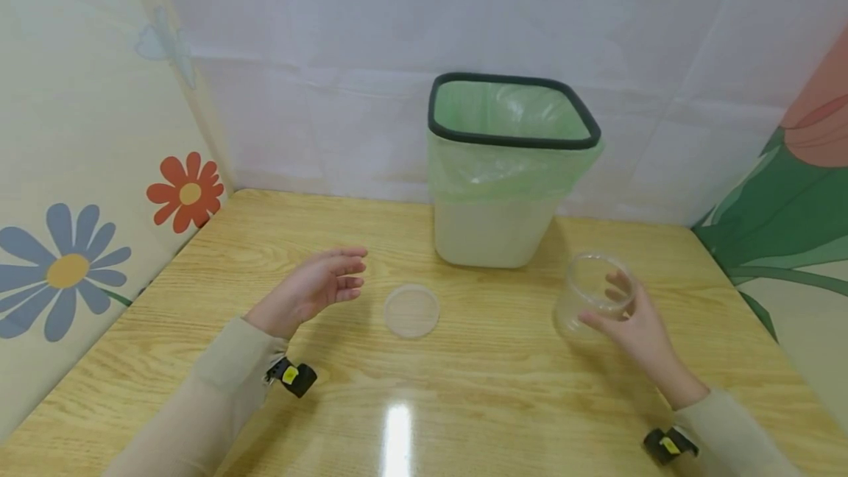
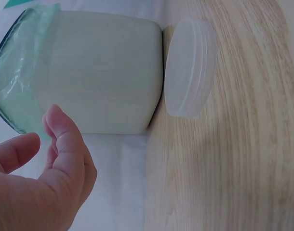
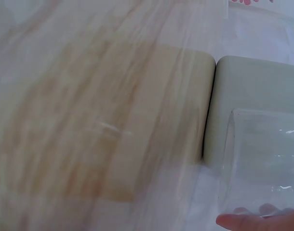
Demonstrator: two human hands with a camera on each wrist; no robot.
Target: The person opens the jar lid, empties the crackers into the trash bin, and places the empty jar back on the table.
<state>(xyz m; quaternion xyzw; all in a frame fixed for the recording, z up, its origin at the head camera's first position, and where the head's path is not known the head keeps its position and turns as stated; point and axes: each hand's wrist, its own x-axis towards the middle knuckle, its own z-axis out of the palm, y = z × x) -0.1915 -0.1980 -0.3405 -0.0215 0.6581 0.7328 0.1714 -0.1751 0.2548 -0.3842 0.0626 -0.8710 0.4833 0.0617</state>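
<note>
A clear plastic jar [image 1: 571, 308] is in my right hand [image 1: 639, 326], the thumb on its near side and the fingers around the far side. Its mouth faces up and looks uncovered. In the right wrist view, the jar [image 3: 265, 163] is see-through, with only fingertips showing at its lower edge. Whether its base touches the table cannot be told. My left hand [image 1: 318, 287] hovers with loosely bent fingers, holding nothing. Just right of it, a round translucent lid [image 1: 411, 311] lies on the table; the left wrist view shows the lid's [image 2: 190, 67] ridged rim.
A pale waste bin [image 1: 490, 230] with a dark rim and a green liner bag [image 1: 510, 171] stands at the back of the wood-grain table [image 1: 477, 403], behind the lid and jar. White cloth [image 1: 331, 124] hangs behind it, with flower-patterned panels at both sides.
</note>
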